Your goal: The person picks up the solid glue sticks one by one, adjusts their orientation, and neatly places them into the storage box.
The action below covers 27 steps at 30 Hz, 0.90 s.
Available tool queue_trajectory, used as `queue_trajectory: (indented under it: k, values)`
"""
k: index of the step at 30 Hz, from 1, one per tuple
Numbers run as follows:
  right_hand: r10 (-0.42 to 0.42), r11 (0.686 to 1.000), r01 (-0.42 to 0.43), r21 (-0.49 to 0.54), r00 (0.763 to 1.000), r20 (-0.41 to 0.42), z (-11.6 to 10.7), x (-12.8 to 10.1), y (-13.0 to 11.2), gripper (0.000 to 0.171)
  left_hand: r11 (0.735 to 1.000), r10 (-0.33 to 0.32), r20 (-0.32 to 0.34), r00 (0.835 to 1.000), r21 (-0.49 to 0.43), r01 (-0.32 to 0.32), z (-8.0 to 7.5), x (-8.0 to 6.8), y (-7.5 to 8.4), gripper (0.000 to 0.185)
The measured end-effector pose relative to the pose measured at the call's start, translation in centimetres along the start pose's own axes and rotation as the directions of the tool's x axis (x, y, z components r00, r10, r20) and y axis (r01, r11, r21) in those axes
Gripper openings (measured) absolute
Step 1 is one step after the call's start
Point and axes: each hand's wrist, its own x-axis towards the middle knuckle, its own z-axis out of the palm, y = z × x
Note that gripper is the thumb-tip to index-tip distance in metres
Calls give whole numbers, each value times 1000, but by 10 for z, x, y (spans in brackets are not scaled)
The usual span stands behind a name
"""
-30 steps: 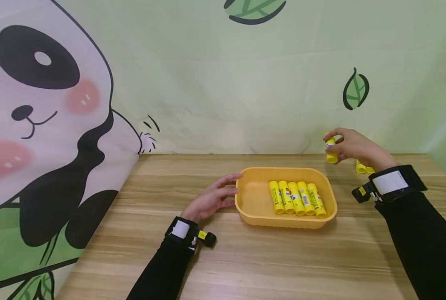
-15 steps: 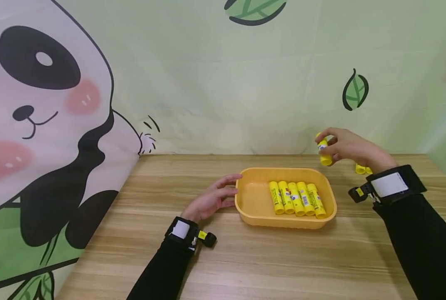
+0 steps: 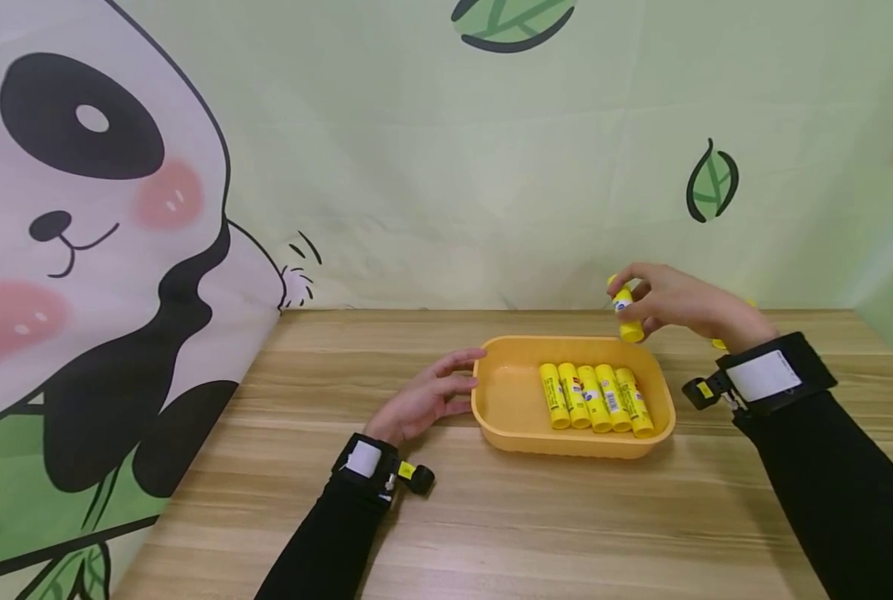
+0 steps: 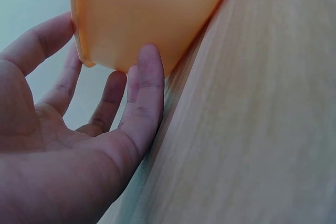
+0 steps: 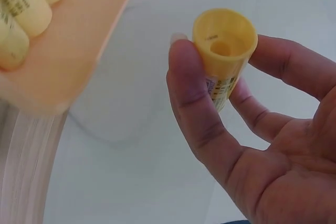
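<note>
A shallow orange tray (image 3: 514, 437) sits mid-table with several yellow glue sticks (image 3: 594, 397) lying side by side in its right half. My right hand (image 3: 667, 302) pinches one more yellow glue stick (image 3: 626, 310) above the tray's far right corner; in the right wrist view that glue stick (image 5: 224, 51) sits between thumb and fingers, its base end toward the camera. My left hand (image 3: 427, 398) rests on the table with straight fingers touching the tray's left wall (image 4: 136, 19).
More yellow glue sticks (image 3: 719, 342) lie on the wooden table (image 3: 491, 517) behind my right wrist, mostly hidden. A panda and leaf backdrop closes the back and left side. Black sleeves and wrist cameras cover both forearms.
My right hand has carried the glue stick leftward and a little lower, from beside the tray to above its far right corner. The left hand has stayed against the tray.
</note>
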Motion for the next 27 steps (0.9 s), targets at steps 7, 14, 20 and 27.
queue_trajectory:
  k: [7,14,20,27]
  values:
    - [-8,1000,8,5,999,45,11,4,-4,42,1000,-4,0,1000,1,4,0,0,0,51]
    - [-16,1000,17,-19,997,69,22,8,-15,43,1000,-8,-7,1000,7,8,-1,0,0,50]
    - [-22,999,26,-46,995,97,35,12,-25,44,1000,-6,0,1000,12,6,-2,-1,0,51]
    - [-10,999,14,-29,990,140,48,15,-37,41,1000,-6,2,1000,19,6,-2,-1,0,51]
